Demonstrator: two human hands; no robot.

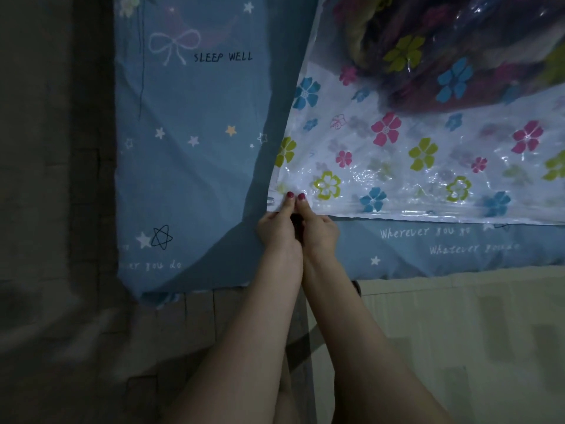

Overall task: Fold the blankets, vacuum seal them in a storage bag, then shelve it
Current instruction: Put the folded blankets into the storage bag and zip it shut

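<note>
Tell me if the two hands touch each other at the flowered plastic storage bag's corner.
Touching: head view shows left hand and right hand pressed together, pinching the bag edge.

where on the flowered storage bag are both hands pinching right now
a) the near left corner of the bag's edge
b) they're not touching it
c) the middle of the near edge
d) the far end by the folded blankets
a: the left hand and right hand pinch side by side at the near left corner of the storage bag, where its edge begins.
</note>
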